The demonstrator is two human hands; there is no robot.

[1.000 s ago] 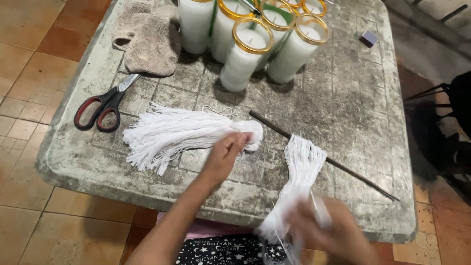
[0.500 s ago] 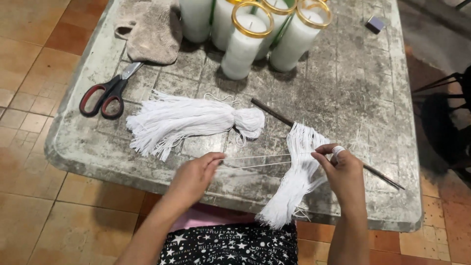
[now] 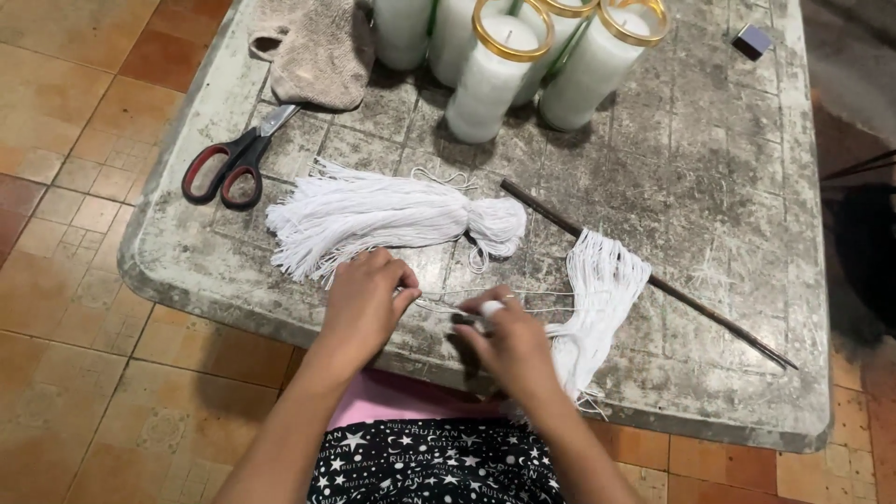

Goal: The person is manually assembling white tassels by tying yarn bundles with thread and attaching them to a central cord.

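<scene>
On the worn stone table (image 3: 719, 168) lies a finished white yarn tassel (image 3: 392, 217). To its right a dark thin stick (image 3: 691, 301) carries white strands (image 3: 597, 289) looped over it and hanging toward me. My left hand (image 3: 366, 303) and my right hand (image 3: 509, 341) meet near the table's front edge. Both pinch a thin white thread (image 3: 446, 308) stretched between them. My right hand also grips a small white bundle of that thread.
Red-handled scissors (image 3: 229, 163) lie at the left. A beige cloth (image 3: 313, 51) sits at the back left. Several tall white candles in gold-rimmed glasses (image 3: 495, 70) stand at the back. A small dark box (image 3: 751, 40) rests far right. Tiled floor surrounds the table.
My left hand left the tassel and came toward the front edge. My right hand rose from below the table, then moved left to meet it over the thread.
</scene>
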